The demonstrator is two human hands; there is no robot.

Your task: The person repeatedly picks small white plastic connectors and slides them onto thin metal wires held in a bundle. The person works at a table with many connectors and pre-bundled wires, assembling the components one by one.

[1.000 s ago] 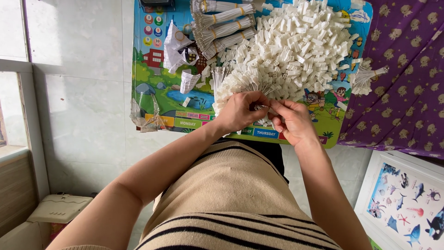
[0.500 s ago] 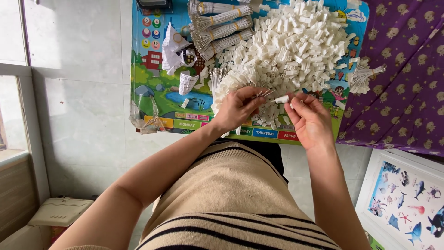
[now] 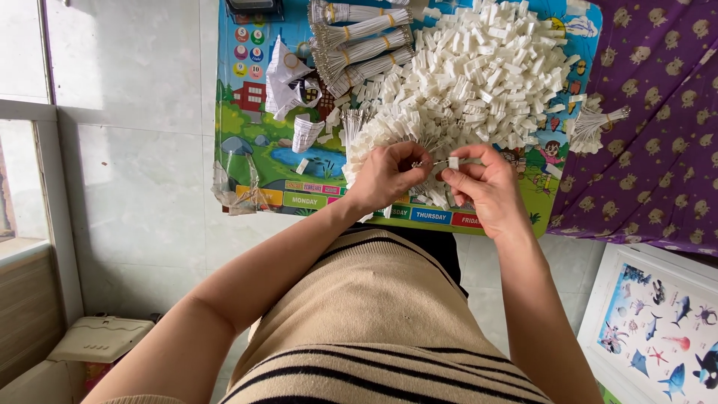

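White connector [image 3: 453, 162] pinched betw. both hands [image 3: 437, 179], fingertips nearly touching.

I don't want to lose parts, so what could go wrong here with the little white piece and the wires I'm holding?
The small white plastic connector sits only between the right hand fingertips; it could slip and vanish into the big heap of white plastic connectors. The thin grey wire in the left hand may bend if pushed in crooked. The heap reaches the colourful picture table edge, so pieces might fall.
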